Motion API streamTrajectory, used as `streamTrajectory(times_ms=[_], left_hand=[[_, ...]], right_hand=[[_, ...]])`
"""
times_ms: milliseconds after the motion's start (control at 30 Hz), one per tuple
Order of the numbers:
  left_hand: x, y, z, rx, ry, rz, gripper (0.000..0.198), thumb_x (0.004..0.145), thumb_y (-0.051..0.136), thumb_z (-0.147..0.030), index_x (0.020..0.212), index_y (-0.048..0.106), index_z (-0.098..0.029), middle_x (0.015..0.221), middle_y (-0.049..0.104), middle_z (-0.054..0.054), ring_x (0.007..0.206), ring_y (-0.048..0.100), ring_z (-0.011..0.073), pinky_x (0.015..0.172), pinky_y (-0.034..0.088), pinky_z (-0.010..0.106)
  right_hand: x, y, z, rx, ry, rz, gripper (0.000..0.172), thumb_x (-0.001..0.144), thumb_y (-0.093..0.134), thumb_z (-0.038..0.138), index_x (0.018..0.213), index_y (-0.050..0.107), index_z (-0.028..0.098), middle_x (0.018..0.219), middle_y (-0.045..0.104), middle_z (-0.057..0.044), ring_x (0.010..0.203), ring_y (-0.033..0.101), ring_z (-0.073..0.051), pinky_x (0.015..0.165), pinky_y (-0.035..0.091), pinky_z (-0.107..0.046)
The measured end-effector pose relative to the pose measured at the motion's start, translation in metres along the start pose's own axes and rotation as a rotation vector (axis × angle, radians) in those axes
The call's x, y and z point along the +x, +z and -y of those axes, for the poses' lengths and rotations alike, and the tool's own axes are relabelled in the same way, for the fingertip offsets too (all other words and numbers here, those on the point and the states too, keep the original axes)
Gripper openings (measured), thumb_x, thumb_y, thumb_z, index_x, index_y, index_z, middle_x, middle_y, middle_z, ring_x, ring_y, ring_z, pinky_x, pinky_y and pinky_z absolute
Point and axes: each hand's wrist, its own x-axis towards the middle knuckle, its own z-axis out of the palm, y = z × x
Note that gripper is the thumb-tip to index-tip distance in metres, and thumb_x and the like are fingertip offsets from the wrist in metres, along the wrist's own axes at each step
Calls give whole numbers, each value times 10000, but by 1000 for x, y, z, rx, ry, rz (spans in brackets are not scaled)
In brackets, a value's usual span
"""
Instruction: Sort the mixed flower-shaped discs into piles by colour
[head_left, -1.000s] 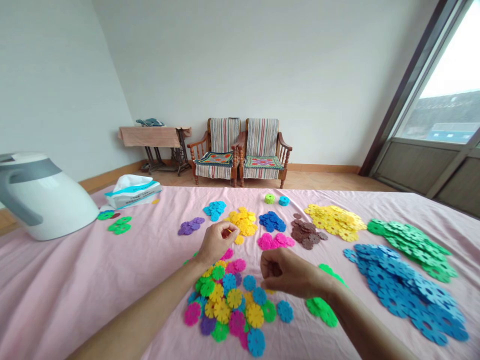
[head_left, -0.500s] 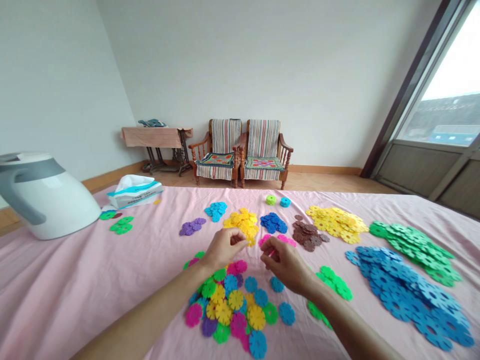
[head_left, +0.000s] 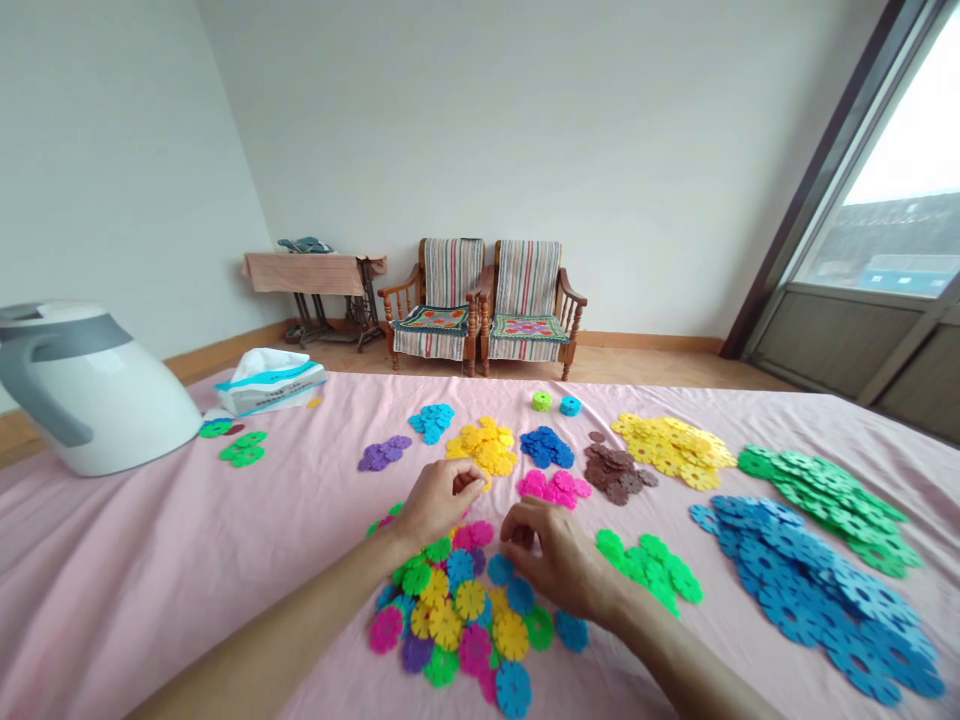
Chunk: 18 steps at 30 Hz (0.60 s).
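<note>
My left hand hovers just in front of the yellow flower-shaped discs, thumb and fingertips pinched together; whatever is between them is hidden. To its right, my right hand has its fingers curled in above the upper right of a mixed-colour heap of plastic snowflake discs. I cannot make out anything in those fingers. Pink discs lie just beyond the right hand, and bright green discs lie beside its wrist.
Sorted piles surround the hands: purple, dark blue, brown, large yellow, large green and large blue discs. A white kettle and a tissue box stand left on the pink cloth.
My right hand has drawn back toward me and left, from the pink discs to over the mixed heap. My left hand has shifted slightly left, its fingers still pinched.
</note>
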Motion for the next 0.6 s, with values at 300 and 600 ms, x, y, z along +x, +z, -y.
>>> streamTrajectory(times_ms=[300,600], left_hand=[[-40,-30,8,159,9,-145,151,813,482,-214,800,628,-179,767,658,10,703,593,135,650,441,221],[-37,-37,24,199,-20,-184,154,789,471,-191,796,624,-175,757,647,9,654,572,126,625,442,221]], right_hand=[[-9,6,31,-57,-196,131,199,766,614,268,949,616,188,889,555,-38,842,497,-165,733,403,-268],[-11,13,46,-131,-244,204,265,771,631,313,1021,612,228,954,565,-32,899,489,-176,761,382,-280]])
